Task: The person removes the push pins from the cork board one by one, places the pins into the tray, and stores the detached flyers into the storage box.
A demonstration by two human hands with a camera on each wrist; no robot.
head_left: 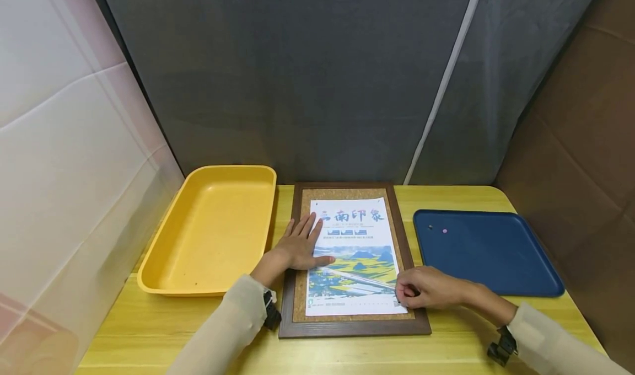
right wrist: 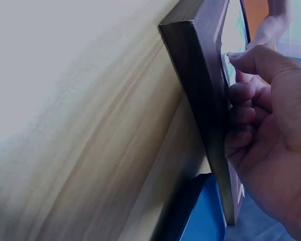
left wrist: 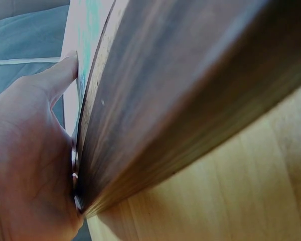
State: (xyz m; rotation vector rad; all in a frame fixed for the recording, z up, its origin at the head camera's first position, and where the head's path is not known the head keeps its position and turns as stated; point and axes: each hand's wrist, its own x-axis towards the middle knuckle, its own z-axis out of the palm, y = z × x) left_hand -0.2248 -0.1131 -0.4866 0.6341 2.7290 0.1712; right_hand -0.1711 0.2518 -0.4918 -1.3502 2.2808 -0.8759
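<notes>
A printed landscape poster (head_left: pixel 354 234) lies on a brown-framed cork board (head_left: pixel 354 328). Small dark pins (head_left: pixel 317 203) show at its two top corners. My left hand (head_left: pixel 300 248) rests on the poster's left side, fingers spread, thumb pointing right. In the left wrist view, that hand lies against the frame's edge (left wrist: pixel 135 85). At the poster's lower right corner, my right hand (head_left: pixel 421 288) has curled fingers, with thumb and forefinger pinching. The right wrist view shows a tiny pale bit, seemingly a push pin, at the thumb tip (right wrist: pixel 233 56); the fingers mostly hide it.
To the left stands a deep yellow tray (head_left: pixel 270 209). A blue tray (head_left: pixel 491 253) on the right holds two small pins (head_left: pixel 445 231). The board lies on a wood-grain table (head_left: pixel 114 331), with a grey partition (head_left: pixel 278 88) behind and side walls left and right.
</notes>
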